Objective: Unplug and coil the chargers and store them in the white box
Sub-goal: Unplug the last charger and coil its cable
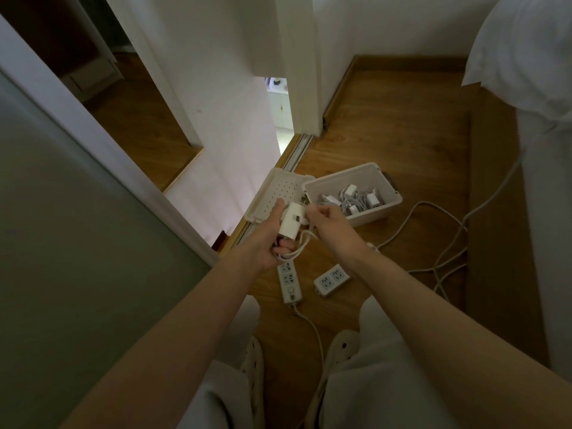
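My left hand (pixel 270 239) grips a white charger brick (pixel 291 222) together with loops of its white cable (pixel 294 250) that hang below the fingers. My right hand (pixel 325 216) pinches the free end of that cable just right of the brick. Behind the hands, the white box (pixel 383 212) stands open on the wooden floor and holds several white chargers with coiled cables (pixel 353 198). Its perforated lid (pixel 278 196) lies to the left of it.
Two white power strips (pixel 290 283) (pixel 331 279) lie on the floor below my hands, with no plugs in their visible sockets, and their cords (pixel 445 243) trail right toward the bed (pixel 541 181). A sliding door track (pixel 297 150) and white wall lie to the left. My knees and slippers are at the bottom.
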A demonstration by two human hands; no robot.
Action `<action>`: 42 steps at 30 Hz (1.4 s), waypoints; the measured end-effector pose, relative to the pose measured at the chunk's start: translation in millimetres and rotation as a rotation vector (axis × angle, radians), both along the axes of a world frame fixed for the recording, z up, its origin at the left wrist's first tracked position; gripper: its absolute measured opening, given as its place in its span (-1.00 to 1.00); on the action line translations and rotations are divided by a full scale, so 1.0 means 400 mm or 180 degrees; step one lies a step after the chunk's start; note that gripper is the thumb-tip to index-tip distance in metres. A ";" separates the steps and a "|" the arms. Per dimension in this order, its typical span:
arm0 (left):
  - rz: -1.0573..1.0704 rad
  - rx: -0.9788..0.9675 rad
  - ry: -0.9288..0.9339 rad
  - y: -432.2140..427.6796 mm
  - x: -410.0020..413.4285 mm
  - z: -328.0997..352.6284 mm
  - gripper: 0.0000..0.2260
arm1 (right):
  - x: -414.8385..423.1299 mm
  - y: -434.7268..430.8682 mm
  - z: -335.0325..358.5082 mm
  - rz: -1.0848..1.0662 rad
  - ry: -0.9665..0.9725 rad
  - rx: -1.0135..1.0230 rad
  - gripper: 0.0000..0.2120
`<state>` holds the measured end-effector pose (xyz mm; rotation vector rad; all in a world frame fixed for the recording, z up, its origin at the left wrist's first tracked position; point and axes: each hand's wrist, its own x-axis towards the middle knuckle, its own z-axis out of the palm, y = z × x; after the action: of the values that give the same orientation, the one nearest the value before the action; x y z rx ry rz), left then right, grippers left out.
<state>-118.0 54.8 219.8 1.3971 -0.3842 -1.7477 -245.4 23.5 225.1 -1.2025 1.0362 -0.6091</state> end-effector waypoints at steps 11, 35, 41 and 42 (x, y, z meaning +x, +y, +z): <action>0.0034 0.0071 0.0042 -0.014 0.038 -0.019 -0.56 | 0.008 0.025 -0.010 0.0110 0.0057 -0.1035 -0.72; 0.0251 0.0097 -0.0003 -0.021 0.035 -0.029 -0.57 | 0.014 0.028 0.003 0.0091 0.1372 -0.2485 -0.82; 0.0251 0.0063 -0.0369 -0.021 0.070 -0.047 -0.47 | 0.024 0.040 0.044 -0.0812 -0.0088 -0.1163 -0.87; 0.0223 0.0051 -0.0430 -0.020 0.073 -0.046 -0.45 | 0.020 0.036 0.048 -0.0900 -0.0163 -0.1074 -0.88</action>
<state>-89.0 46.9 201.4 1.5270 -0.3901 -1.6083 -237.2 37.8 244.3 -1.3322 1.0973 -1.0637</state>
